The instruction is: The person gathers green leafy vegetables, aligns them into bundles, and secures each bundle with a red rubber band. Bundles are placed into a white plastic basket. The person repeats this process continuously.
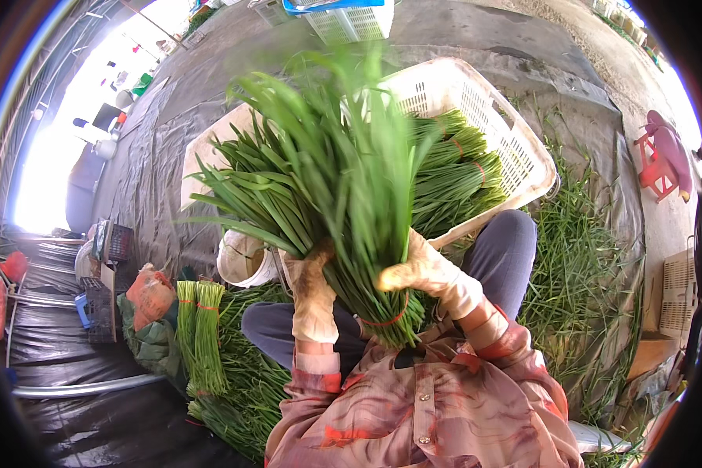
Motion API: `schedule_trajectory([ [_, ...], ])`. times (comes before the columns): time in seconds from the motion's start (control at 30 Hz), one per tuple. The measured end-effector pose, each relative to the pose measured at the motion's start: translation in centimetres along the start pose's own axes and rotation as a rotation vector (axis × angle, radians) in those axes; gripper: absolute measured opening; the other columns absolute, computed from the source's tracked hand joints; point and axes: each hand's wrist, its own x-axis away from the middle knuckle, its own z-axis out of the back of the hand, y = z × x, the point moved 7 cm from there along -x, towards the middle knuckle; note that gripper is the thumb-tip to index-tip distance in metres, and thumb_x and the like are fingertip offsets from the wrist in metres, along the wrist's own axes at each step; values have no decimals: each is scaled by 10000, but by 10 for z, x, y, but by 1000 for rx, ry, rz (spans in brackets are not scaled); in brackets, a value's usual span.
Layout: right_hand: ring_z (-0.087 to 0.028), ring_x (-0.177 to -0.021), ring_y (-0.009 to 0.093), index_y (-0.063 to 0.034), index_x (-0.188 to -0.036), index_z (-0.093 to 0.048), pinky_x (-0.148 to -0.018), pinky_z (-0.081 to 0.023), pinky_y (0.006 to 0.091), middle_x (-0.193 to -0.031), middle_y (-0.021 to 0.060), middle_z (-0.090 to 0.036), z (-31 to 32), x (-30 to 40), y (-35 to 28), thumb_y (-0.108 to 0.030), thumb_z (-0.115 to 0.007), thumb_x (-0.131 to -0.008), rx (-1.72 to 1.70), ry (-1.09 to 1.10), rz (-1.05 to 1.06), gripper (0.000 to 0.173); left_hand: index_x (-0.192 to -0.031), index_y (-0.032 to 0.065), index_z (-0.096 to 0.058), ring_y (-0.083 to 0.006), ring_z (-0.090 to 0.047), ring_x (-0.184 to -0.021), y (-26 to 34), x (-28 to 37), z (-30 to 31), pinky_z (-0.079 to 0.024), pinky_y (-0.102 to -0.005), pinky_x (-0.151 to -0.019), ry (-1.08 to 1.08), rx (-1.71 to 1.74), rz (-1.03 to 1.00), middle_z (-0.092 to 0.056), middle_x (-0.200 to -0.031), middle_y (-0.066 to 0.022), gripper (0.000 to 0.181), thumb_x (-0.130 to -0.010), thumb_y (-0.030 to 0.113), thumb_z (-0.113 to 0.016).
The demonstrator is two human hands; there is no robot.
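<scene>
A large bunch of long flat green leaves, apparently garlic chives [351,205], stands in front of my chest, leaf tips up and partly blurred. A red band [389,319] circles it near the cut stem ends, which point towards my lap. My left hand [315,286], in a soiled pale glove, grips the bunch's left side; its fingers are mostly hidden behind the leaves. On the right side, my gloved right hand [436,272] holds the bunch with the thumb across the front. Just beyond, a white plastic crate [523,155] contains several banded bundles [468,167], partly covered by the leaves.
Two banded bundles [202,333] lie at my left on loose greens [257,380]. A white bucket [245,257] stands near my left knee. Scattered leaves [579,281] cover the black sheeting at right. Farther right, a person in purple [670,143] is by a red stool [655,169].
</scene>
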Motion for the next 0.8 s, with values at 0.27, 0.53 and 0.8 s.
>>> schedule_trajectory([
  [0.27,-684,-777,150,-56,-1036,-691,-672,-569,310,-927,35,-719,34,2,14,-59,-828,-762,-305,501,26,307,-1206,15,-628,-217,-661,-1002,16,32,20,-549,-321,-858,112,-270,-132,-681,-1128,-100,489,-752,80,-800],
  [0.53,-662,-909,187,-45,-1255,-505,-811,-547,353,-1045,73,-673,57,14,15,-149,-858,-748,-230,506,2,627,-1232,74,-599,-189,-648,-1007,9,50,-12,-587,-319,-839,195,-179,-55,-653,-1151,-65,593,-698,-50,-827],
  [0.8,-621,-1011,201,-4,-1284,-479,-936,-496,333,-1139,124,-634,67,14,-78,-340,-757,-853,29,673,164,613,-1164,33,-618,-193,-677,-906,5,49,-25,-600,-318,-808,151,-201,-83,-677,-1086,-95,527,-691,-14,-846],
])
